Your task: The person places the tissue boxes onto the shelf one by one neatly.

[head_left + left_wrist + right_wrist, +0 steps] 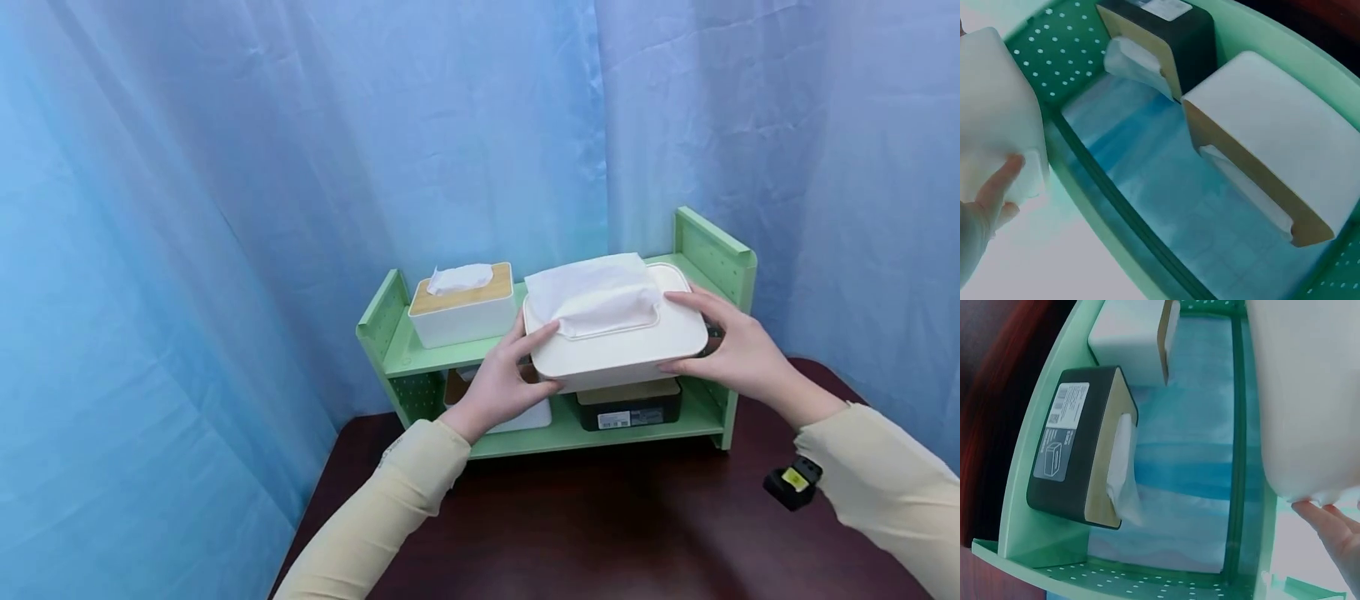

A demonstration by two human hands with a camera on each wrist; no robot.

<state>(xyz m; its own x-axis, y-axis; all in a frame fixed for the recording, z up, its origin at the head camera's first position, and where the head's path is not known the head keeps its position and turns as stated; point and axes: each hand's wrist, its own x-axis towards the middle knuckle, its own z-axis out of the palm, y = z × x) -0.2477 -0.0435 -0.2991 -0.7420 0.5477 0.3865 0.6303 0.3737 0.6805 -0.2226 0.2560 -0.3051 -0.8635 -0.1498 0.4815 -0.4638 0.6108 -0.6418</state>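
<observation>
Both hands hold a white tissue box [615,354] by its two short ends, in front of the right half of the green shelf's upper tier. A white tissue [596,292] sticks out of its lid, which tilts toward me. My left hand [504,385] grips the left end, with one finger on the lid and the thumb on the front side. At the right end, my right hand [738,350] holds it between fingers and thumb. The left wrist view shows the box [997,106] beside the shelf, and the right wrist view shows its other end [1310,406].
The green shelf [431,358] stands on a dark red table [570,525] before a blue curtain [480,125]. A wood-topped white tissue box [465,315] sits on the upper left. Below are a black tissue box [633,408] and another white one [525,418].
</observation>
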